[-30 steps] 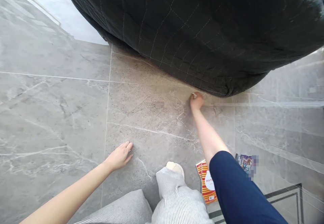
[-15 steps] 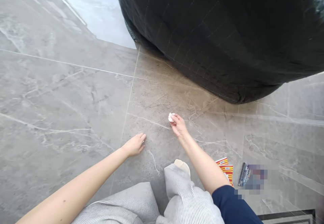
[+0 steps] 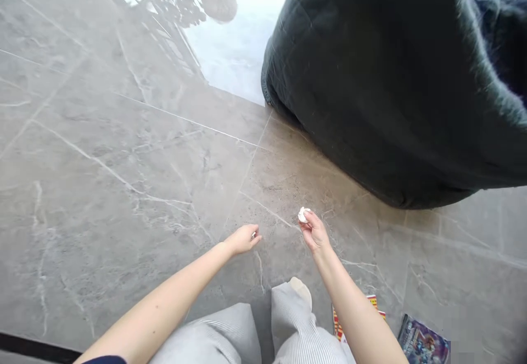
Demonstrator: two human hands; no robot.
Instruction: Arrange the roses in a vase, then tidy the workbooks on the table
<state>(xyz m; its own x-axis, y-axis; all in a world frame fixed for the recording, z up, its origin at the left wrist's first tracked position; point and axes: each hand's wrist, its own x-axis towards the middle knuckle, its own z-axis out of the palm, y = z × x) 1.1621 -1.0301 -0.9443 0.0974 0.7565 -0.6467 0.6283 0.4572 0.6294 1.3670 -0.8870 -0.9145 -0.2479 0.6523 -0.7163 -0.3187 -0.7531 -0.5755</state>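
My right hand [image 3: 315, 233] pinches a small white wad [image 3: 303, 214] above the gray stone floor [image 3: 123, 150]. My left hand [image 3: 242, 239] is half curled; I cannot tell if it holds anything. A loose pinch could drop the wad, and it could roll under the dark padded cushion [image 3: 370, 117].
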